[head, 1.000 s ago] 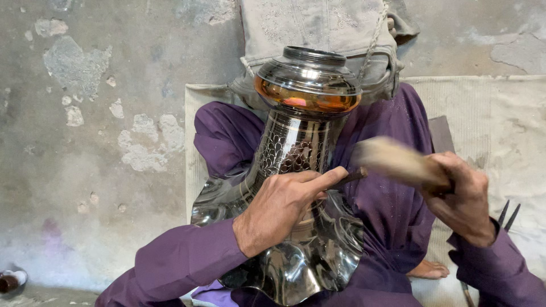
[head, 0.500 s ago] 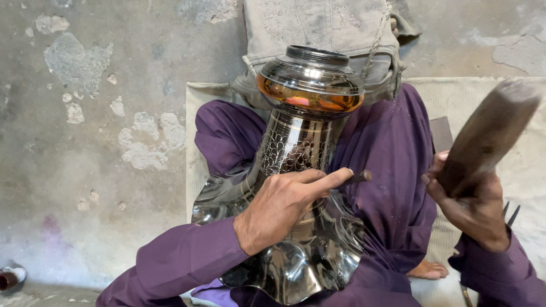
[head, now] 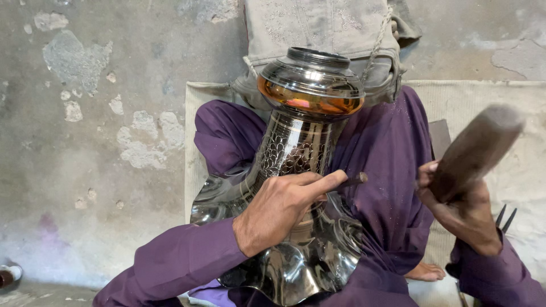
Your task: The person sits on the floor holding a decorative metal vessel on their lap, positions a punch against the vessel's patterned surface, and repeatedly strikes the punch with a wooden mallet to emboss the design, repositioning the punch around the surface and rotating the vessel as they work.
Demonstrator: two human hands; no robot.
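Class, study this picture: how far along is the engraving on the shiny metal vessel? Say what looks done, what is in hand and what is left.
Done: a scale pattern covers the metal vessel at its neck. In hand: the left hand sets a chisel against it; the right hand holds a wooden mallet raised. Left: the flared base and upper bulge show smooth, unpatterned metal.

Concrete floor, patched and stained. Pale mat lies along its right side; small dark-filled dish at the lower-left edge.
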